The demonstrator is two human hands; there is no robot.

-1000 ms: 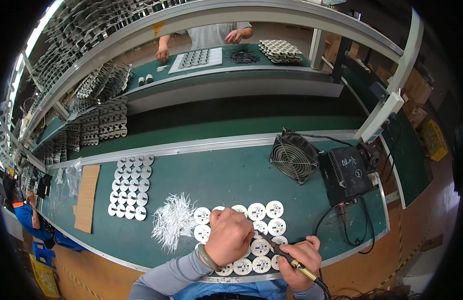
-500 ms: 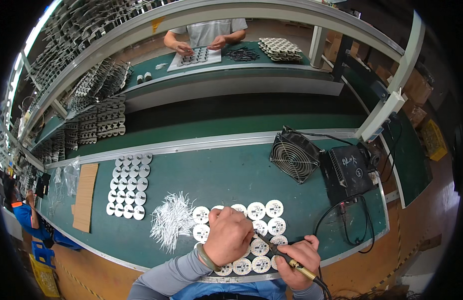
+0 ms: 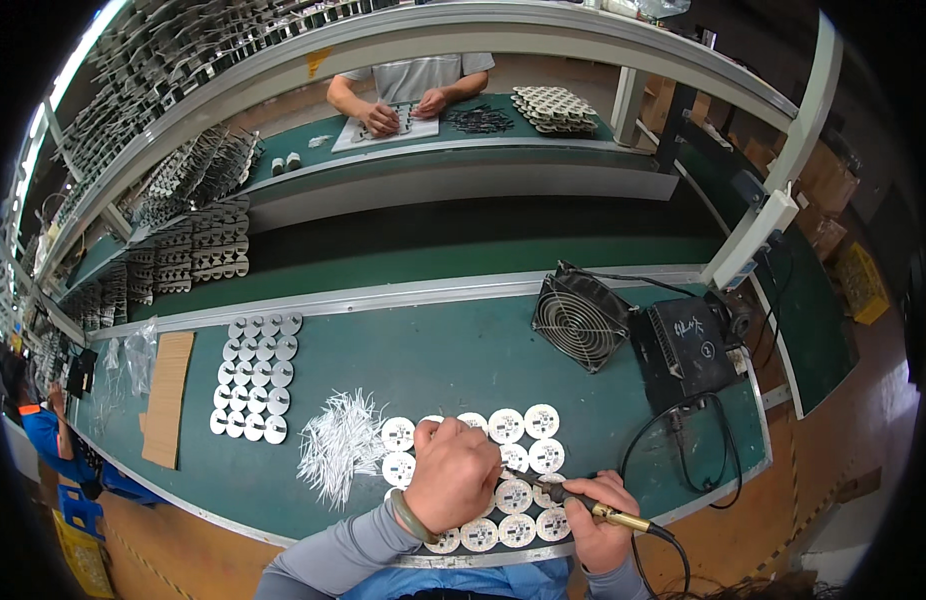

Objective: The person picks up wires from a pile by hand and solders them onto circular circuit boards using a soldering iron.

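Observation:
My right hand is closed around a soldering iron, its cord trailing off to the lower right. The tip points left, toward my left hand, among round white circuit boards laid out in rows at the table's front. Over the middle of these boards, my left hand is closed in a pinch, back of the hand up; whatever its fingertips hold is hidden. A green bangle circles that wrist. Just left of the boards lies a loose pile of short white wires.
A black fan and a black box with a cable stand at right. At left are grey discs in rows and a cardboard strip. Across the bench a person's hands work at a white board; another person sits far left.
My right hand has shifted slightly, and the iron lies more level, its rear end swung up. My left hand stays over the boards. The person opposite has moved a hand down onto the white board.

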